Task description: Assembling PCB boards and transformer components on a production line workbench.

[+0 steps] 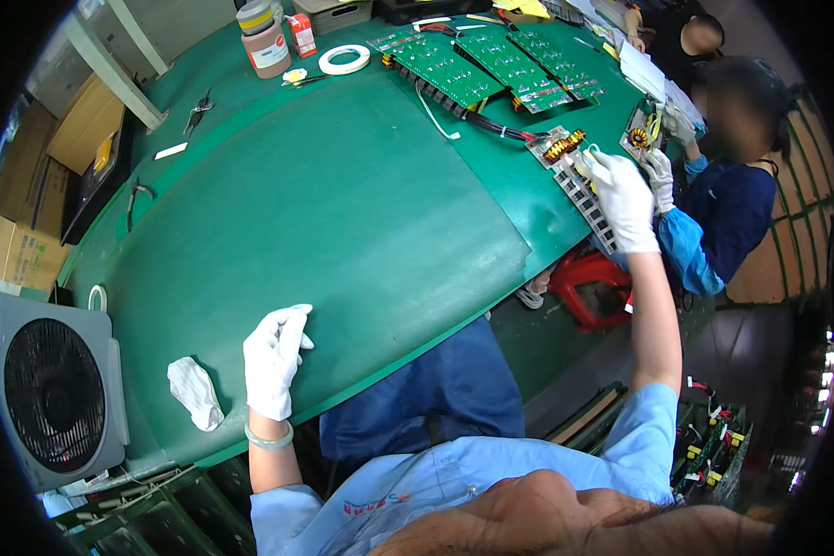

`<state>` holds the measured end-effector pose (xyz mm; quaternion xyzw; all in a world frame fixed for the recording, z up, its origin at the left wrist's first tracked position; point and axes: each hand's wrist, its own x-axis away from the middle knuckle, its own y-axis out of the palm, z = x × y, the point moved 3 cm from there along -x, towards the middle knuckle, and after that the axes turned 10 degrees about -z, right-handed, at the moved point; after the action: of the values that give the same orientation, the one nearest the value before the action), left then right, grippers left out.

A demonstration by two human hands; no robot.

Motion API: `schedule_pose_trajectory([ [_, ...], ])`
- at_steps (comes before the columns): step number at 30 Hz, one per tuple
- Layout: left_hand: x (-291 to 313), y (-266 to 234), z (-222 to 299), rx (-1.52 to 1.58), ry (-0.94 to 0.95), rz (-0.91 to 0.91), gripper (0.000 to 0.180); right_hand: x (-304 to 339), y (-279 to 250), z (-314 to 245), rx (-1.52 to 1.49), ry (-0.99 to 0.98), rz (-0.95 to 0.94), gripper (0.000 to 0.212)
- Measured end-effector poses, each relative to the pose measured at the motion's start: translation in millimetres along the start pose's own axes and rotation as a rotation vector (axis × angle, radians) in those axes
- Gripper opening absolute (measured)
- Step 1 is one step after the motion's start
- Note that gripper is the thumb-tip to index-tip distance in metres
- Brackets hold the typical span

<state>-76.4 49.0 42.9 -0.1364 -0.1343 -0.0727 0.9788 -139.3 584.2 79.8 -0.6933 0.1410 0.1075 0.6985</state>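
Observation:
My right hand [625,202], in a white glove, reaches out to the right and is closed at the edge of a circuit board [584,196]. That board carries a copper-wound coil [565,146] and a row of dark square parts; my fingers hide some of it. A dark cable bundle [496,126] runs from its far end toward the green boards. At the near edge of the green mat [343,204] rests my gloved left hand [274,363], loosely bent, thumb and fingers apart, with nothing visible in it. A crumpled white glove [195,394] lies left of it.
Several green circuit boards [514,67] lie at the far right. A co-worker's gloved hand [659,178] works at another board [638,139] close to my right hand. Pliers [137,201], a tape roll [344,60] and a bottle [266,48] stand farther off; a fan [54,389] is at left.

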Motion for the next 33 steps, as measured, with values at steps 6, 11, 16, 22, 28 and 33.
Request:
schedule_pose_trajectory([
  [6,-27.0,0.2,-14.0,0.016,0.010,-0.119,0.022,-79.1,69.8,-58.3,0.055,-0.178,-0.082,0.037],
  [11,-28.4,-5.9,-20.8,0.062,0.017,-0.200,0.018,-115.9,93.9,-63.2,0.209,0.033,-0.394,0.018],
  [16,-30.2,0.8,-33.6,-0.277,0.281,-0.164,0.015,-130.6,48.8,-105.9,0.310,-0.202,-0.213,0.013],
  [22,-34.1,0.7,-33.6,-0.362,0.349,-0.144,0.016,-128.3,17.4,-189.2,0.230,-0.366,-0.165,0.016],
  [28,-34.5,-6.8,-29.1,-0.159,0.214,-0.003,0.020,-72.7,16.8,-270.4,0.073,-0.466,-0.145,0.013],
  [33,-35.2,-17.9,-20.9,0.014,0.103,0.107,0.026,25.5,22.8,-340.1,-0.096,-0.440,-0.187,0.016],
])
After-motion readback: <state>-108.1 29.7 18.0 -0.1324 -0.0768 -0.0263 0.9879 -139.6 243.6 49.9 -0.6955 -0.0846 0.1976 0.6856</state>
